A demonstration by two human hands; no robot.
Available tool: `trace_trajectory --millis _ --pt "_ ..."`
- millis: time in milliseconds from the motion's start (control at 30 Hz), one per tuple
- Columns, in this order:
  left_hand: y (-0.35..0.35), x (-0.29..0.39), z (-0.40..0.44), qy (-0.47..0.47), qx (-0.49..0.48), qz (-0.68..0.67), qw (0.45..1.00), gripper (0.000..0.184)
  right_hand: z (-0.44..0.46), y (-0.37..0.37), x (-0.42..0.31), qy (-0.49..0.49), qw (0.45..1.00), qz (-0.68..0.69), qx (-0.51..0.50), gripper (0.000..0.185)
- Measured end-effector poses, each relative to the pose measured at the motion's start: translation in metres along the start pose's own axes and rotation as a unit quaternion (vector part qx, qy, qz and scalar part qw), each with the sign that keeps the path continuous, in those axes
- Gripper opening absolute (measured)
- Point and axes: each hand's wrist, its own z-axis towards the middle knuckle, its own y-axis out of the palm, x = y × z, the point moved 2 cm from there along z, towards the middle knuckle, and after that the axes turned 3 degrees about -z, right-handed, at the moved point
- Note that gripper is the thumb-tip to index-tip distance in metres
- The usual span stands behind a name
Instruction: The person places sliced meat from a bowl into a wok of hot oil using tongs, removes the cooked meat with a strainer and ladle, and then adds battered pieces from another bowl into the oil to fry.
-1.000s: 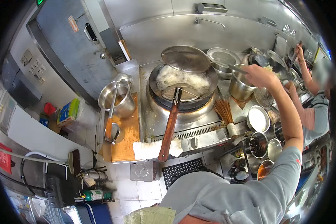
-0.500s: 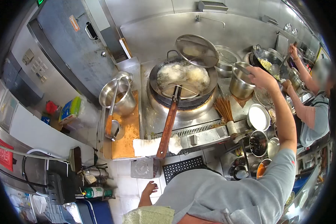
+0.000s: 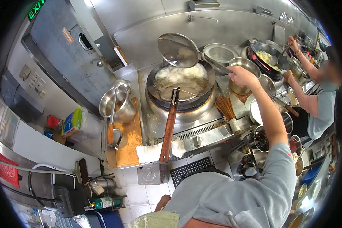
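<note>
My right hand [image 3: 242, 76] grips the handle of a round mesh skimmer [image 3: 178, 50], raised and tilted above the back of the wok [image 3: 152, 90]. Pale, foaming food [image 3: 182, 76] bubbles in oil in that wok. A second strainer with a long wooden handle [image 3: 169, 131] rests in the wok, its handle jutting over the front edge of the stove onto a white cloth [image 3: 148, 152]. My left hand [image 3: 163, 201] hangs low beside my body, above the tiled floor, away from everything on the stove. Its fingers are mostly hidden.
Left of the wok, a metal pot [image 3: 118, 102] with a ladle stands on a brown board [image 3: 130, 146]. A bamboo brush [image 3: 226, 108] lies right of the wok, near a steel pot [image 3: 245, 64]. A co-worker [image 3: 319, 102] at far right works at another wok [image 3: 268, 57].
The skimmer has moved left over the wok, along with my right hand. My left hand has dropped lower, its fingers less visible. The camera view has shifted slightly.
</note>
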Motion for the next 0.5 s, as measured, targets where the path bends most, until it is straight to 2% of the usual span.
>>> trace_trajectory --millis 33,133,233,267,367,400,500 --pt "-0.002 0.001 0.001 0.002 0.006 -0.012 1.0 0.019 0.0 0.002 -0.001 0.011 0.999 0.033 -0.023 0.035" --pt "-0.002 0.007 -0.006 0.012 0.023 -0.049 0.998 0.014 0.014 0.031 -0.003 -0.009 0.999 -0.03 -0.002 0.039" --pt "-0.004 0.017 -0.021 0.027 0.058 -0.108 0.992 0.012 0.038 0.048 -0.002 0.028 0.993 -0.095 -0.063 0.044" --pt "-0.006 0.02 -0.027 0.034 0.074 -0.131 0.988 0.013 0.04 0.048 0.002 0.044 0.997 -0.042 -0.042 0.044" --pt "-0.007 0.025 -0.035 0.043 0.112 -0.162 0.98 0.017 0.04 0.035 0.009 0.031 0.997 -0.009 0.069 0.04" --pt "-0.01 0.017 -0.025 0.039 0.101 -0.151 0.983 0.017 0.03 0.022 -0.006 0.05 0.995 -0.052 0.074 0.041" --pt "-0.01 -0.03 0.041 0.036 0.026 0.039 0.998 0.018 0.051 0.02 0.034 -0.038 0.98 -0.148 0.123 0.043"
